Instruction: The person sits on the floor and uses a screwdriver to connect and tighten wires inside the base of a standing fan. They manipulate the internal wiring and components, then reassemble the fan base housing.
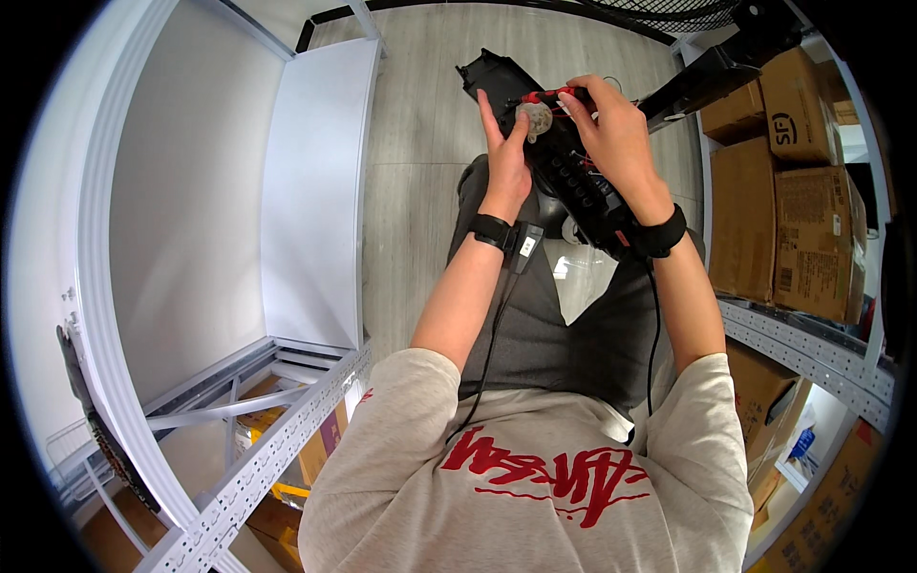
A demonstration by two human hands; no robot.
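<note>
A long black plastic housing with internal parts and thin wires lies at a slant across my legs. My left hand is closed around a small, pale round part at its upper half, thumb against the part and index finger raised along the housing's edge. My right hand pinches a red-and-black slim tool just above that part; its far tip is hard to make out. Black straps circle both wrists, and a small black box with a cable sits by my left wrist.
White metal shelving stands on the left. Stacked cardboard boxes fill the shelves on the right. A black upright arm and mesh are at the top right. Grey wood-look floor lies beyond my legs.
</note>
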